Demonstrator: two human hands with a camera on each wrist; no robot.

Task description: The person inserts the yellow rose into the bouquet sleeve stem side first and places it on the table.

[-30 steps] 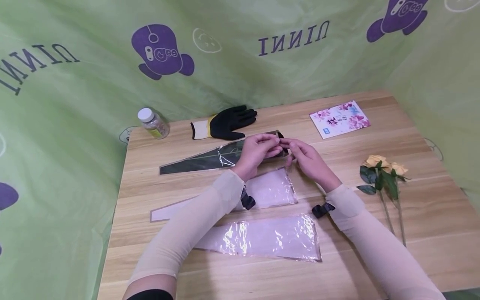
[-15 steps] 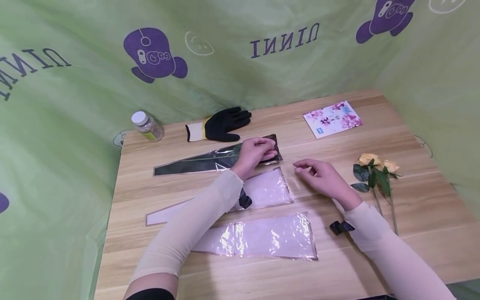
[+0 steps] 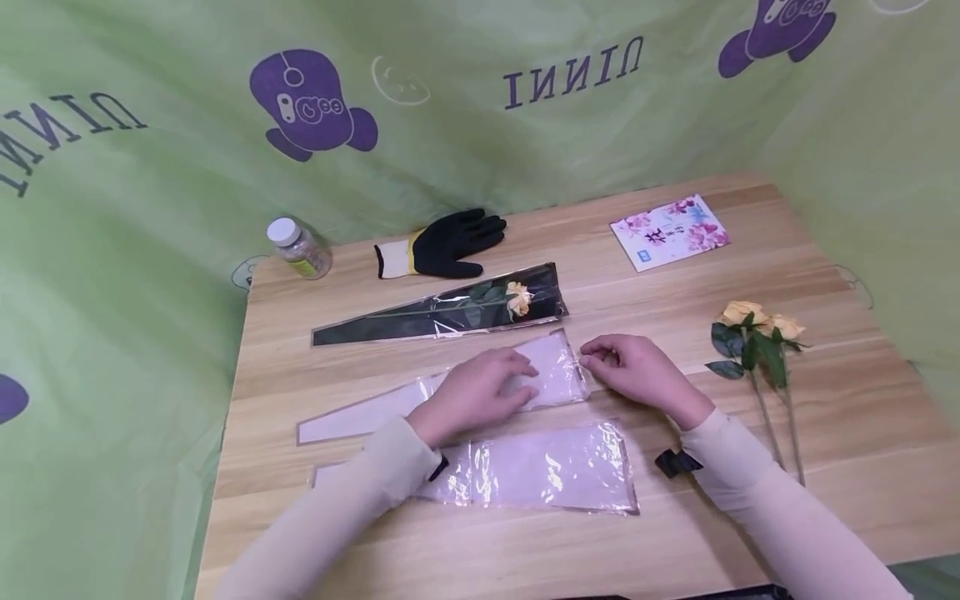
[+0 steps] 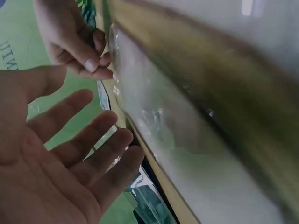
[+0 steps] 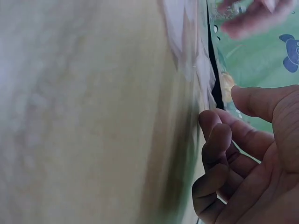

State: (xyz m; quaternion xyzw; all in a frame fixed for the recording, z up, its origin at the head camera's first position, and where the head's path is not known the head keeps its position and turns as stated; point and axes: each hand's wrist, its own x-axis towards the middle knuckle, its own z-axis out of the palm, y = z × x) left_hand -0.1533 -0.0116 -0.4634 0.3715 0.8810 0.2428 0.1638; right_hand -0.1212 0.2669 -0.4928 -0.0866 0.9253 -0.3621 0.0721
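Note:
My left hand [image 3: 480, 392] hovers over the middle of a pale flower sleeve [image 3: 551, 367], its fingers spread with nothing between them. At that sleeve's wide right end is my right hand [image 3: 637, 371], fingers loosely bent and fingertips right by the edge. In the right wrist view, the thumb of this right hand [image 5: 252, 154] stands apart from the fingers, and nothing is between them. Behind lies a dark flower sleeve [image 3: 345, 333] with a peach rose [image 3: 517, 300] inside, stem toward the narrow end. A second pale sleeve [image 3: 555, 467], clear and shiny, lies in front, partly under the left forearm.
Two loose peach roses [image 3: 750, 321] with green stems lie at the right. Along the back are a white-capped jar [image 3: 300, 248], a black work glove [image 3: 453, 246] and a flower-printed booklet [image 3: 670, 233]. A dark edge [image 3: 735, 592] shows at the bottom of the head view.
Both hands have left the dark sleeve, uncovering the rose in it. The left hand has come forward over the middle pale sleeve; the right hand has come down to that sleeve's right end.

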